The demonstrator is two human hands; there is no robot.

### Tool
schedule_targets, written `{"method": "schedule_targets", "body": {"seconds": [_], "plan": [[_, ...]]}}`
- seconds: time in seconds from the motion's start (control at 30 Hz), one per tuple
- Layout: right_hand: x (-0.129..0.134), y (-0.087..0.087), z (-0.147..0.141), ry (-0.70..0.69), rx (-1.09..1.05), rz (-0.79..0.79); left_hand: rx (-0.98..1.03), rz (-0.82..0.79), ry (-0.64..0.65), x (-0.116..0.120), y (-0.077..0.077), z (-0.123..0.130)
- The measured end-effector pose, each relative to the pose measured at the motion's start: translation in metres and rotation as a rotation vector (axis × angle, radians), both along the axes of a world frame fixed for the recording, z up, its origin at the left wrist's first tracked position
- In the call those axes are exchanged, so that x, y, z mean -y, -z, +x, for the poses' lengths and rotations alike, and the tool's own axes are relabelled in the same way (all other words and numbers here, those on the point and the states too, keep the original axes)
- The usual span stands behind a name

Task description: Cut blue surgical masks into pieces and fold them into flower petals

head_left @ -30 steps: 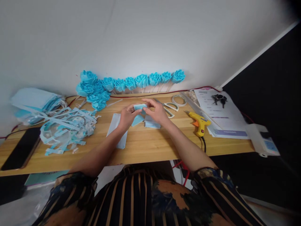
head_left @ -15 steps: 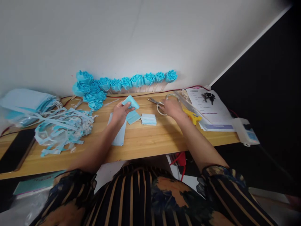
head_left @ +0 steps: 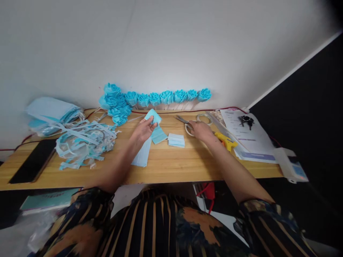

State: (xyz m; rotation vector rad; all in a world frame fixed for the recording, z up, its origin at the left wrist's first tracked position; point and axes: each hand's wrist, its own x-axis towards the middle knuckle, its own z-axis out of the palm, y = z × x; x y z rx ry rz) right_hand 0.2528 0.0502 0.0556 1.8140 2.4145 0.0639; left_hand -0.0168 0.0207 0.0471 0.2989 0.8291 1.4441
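Observation:
My left hand (head_left: pixel 144 130) pinches a light-blue piece of mask fabric (head_left: pixel 157 115) between thumb and fingers, a little above the table. Below it lie another blue fabric piece (head_left: pixel 158 135) and a longer pale-blue strip (head_left: pixel 142 155), partly under my wrist. A small stack of folded pale-blue pieces (head_left: pixel 176 141) sits between my hands. My right hand (head_left: pixel 200 131) is closed on the white handle of a pair of scissors (head_left: pixel 182 119), whose blades point left. A roll of clear tape (head_left: pixel 205 118) lies just behind that hand, and a yellow glue gun (head_left: pixel 227 141) rests beside its wrist.
Blue fabric flowers (head_left: pixel 166 96) line the wall, with more bunched at left (head_left: pixel 116 107). Cut scraps (head_left: pixel 85 142), stacked masks (head_left: pixel 55 110) and a phone (head_left: pixel 33 160) occupy the left side. Papers (head_left: pixel 242 132) with keys (head_left: pixel 246 120) and a white box (head_left: pixel 291 166) are at right.
The whole view has shifted, so the table's contents appear further right. My right hand has closed over the scissors' handle. My left hand still holds the blue piece.

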Motion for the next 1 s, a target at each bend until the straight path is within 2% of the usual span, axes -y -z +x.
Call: {"method": "schedule_targets", "body": {"seconds": [0.07,0.13,0.17,0.23,0.33,0.4,0.53,0.67,0.73,0.83,1.0], "plan": [[-0.004,-0.002,0.003,0.029,-0.045,-0.019,0.033,-0.023,-0.009,0.000,-0.003,-0.001],[-0.004,-0.005,0.008,0.085,-0.201,-0.048,0.070,-0.034,-0.019,0.000,-0.006,-0.003],[-0.002,-0.006,0.011,0.116,-0.341,-0.079,0.086,-0.036,-0.023,0.000,-0.007,-0.004],[0.006,-0.010,0.013,0.146,-0.762,-0.197,0.105,-0.039,-0.030,0.001,-0.009,-0.005],[0.025,-0.016,0.004,0.059,-1.425,-0.457,0.111,-0.048,-0.037,0.001,-0.012,-0.006],[0.035,-0.019,-0.011,-0.040,-1.630,-0.613,0.117,-0.058,-0.046,0.000,-0.013,-0.008],[0.040,-0.028,-0.044,-0.210,-1.782,-0.867,0.120,-0.050,-0.043,-0.002,-0.013,-0.012],[0.034,-0.034,-0.061,-0.308,-1.776,-1.023,0.144,-0.052,-0.080,-0.004,-0.015,-0.016],[0.032,-0.029,-0.064,-0.321,-1.774,-1.042,0.164,-0.067,-0.117,-0.004,-0.017,-0.017],[0.033,-0.013,-0.065,-0.290,-1.752,-1.088,0.186,-0.075,-0.165,-0.004,-0.019,-0.018],[0.038,0.008,-0.067,-0.282,-1.721,-1.154,0.181,-0.065,-0.146,-0.004,-0.018,-0.019]]}}
